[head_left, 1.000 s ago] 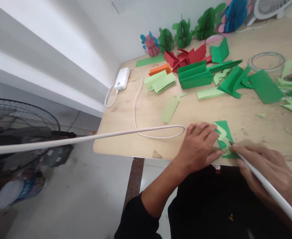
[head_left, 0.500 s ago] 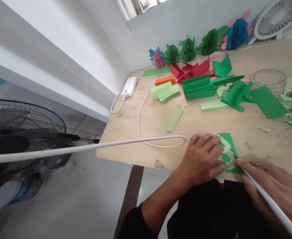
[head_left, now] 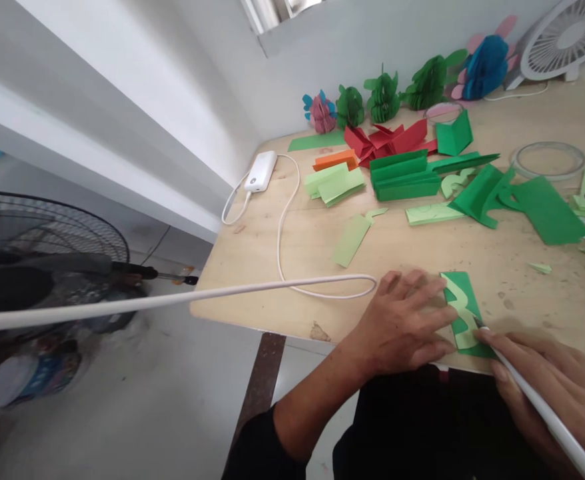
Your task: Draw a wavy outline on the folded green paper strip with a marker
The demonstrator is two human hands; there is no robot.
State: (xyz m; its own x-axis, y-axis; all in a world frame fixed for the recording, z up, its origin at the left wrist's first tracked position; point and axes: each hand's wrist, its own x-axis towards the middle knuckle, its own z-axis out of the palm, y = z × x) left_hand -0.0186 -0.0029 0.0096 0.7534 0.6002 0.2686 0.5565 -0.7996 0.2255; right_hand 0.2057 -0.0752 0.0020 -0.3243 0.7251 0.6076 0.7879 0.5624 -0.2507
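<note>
A small green paper piece [head_left: 458, 278] lies near the table's front edge with a wavy light-green paper cutout [head_left: 465, 339] on top of it. My left hand [head_left: 407, 323] rests flat, fingers spread, with its fingertips on the left edge of these papers. From the right, my right hand [head_left: 547, 380] grips a white pen [head_left: 537, 407], its fingers closed around the barrel. The pen's dark tip touches the right edge of the wavy cutout, around its middle.
Folded green paper [head_left: 405, 177], red paper [head_left: 392, 140] and light-green paper [head_left: 340, 183] lie farther back. Paper honeycomb figures [head_left: 383, 97] line the wall beside a small fan [head_left: 565, 40]. A white cable [head_left: 172, 302] crosses the left side; a tape roll [head_left: 547, 160] sits right.
The whole view has shifted slightly. My left fingers have spread a little wider over the papers. The pen tip has moved slightly down along the cutout's edge.
</note>
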